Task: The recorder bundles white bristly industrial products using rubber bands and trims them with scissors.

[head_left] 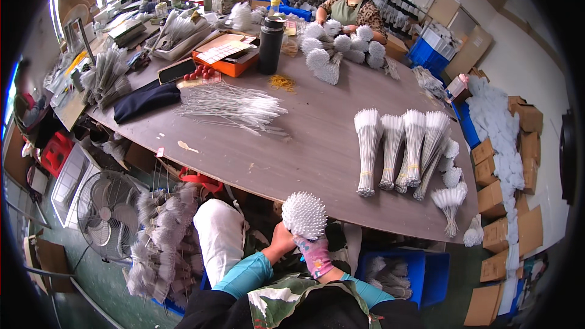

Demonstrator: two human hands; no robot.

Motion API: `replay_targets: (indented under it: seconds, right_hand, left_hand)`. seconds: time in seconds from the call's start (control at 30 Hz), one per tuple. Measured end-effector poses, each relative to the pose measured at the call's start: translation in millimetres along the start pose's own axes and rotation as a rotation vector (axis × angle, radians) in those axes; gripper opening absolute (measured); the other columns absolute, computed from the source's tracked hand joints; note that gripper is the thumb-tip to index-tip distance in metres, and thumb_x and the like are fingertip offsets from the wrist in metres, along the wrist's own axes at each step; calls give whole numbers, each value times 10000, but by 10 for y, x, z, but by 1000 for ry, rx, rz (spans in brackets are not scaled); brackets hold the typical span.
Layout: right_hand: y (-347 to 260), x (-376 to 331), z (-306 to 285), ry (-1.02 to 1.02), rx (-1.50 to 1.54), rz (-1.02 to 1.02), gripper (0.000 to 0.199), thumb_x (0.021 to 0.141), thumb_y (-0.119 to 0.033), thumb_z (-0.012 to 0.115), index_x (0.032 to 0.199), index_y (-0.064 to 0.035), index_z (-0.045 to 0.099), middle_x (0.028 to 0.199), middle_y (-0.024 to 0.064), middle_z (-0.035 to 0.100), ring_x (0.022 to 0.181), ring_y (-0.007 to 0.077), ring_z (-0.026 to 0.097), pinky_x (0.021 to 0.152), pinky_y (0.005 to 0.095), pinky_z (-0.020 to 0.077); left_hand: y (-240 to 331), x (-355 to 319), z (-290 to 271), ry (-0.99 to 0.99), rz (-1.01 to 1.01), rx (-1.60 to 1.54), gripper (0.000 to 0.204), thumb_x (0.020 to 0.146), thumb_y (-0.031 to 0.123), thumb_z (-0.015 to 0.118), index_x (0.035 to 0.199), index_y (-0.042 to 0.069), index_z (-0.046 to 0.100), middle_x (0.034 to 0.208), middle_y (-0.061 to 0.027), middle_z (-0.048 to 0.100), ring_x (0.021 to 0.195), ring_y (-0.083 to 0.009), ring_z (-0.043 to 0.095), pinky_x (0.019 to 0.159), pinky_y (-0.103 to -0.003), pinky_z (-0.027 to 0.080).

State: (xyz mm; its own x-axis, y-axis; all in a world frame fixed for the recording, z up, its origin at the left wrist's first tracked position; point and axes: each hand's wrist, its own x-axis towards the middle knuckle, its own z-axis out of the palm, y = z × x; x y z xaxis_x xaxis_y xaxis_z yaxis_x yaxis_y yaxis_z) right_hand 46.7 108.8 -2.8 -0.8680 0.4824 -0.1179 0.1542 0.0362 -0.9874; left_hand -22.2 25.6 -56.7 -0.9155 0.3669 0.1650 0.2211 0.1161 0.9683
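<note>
At lower centre of the frame, a gloved right hand [314, 257] grasps a white-tipped bundle [304, 215] beneath its dome; the bare left hand's [281, 242] grip is hidden. Even, gentle pressure should keep tips aligned.

No readable words or numbers, the marks on the pale sheet [224, 52] atop the orange box [229, 69] too small

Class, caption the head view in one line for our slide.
Left hand and gloved right hand hold a white-tipped bundle beside a worktable.
</note>
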Motion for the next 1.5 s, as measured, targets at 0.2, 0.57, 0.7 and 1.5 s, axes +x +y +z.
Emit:
replay_targets:
  seconds: [0.2, 0.57, 0.7, 1.5]
  right_hand:
    - [100, -70, -21, -16, 67, 159, 552, 686, -86, 764, 1164, -29, 493, 1074, 82, 595, 942, 161, 568, 849, 306, 457]
    - [-799, -45, -779, -440, -199, 146, 309, 855, -102, 568, 1137, 15, 517, 956, 64, 648, 776, 114, 577, 679, 265, 486]
    - [-973, 119, -885, -402, -101, 271, 293, 941, -189, 504, 1174, -13, 525, 944, 58, 641, 667, 72, 535, 552, 196, 423]
    - [-1555, 148, -785, -495, -609, 40, 270, 891, -267, 583, 933, -1, 607, 674, -3, 555, 607, 77, 521, 575, 221, 425]
  left_hand:
    - [110, -113, -72, -19, -100, -108, 450, 641, 261, 747, 1010, 39, 618, 951, -160, 658, 918, -286, 644, 791, -340, 482]
    - [87, -102, -55, -67, -73, -70, 309, 704, 140, 693, 987, 31, 637, 952, -160, 660, 897, -261, 652, 777, -331, 496]
    - [134, 14, -75, 30, -127, -75, 352, 661, 178, 735, 961, 29, 627, 924, -161, 658, 905, -302, 642, 752, -340, 496]
    - [271, -134, -41, 23, -255, -15, 624, 623, 207, 782, 1175, 94, 514, 973, -153, 649, 925, -329, 622, 775, -359, 494]
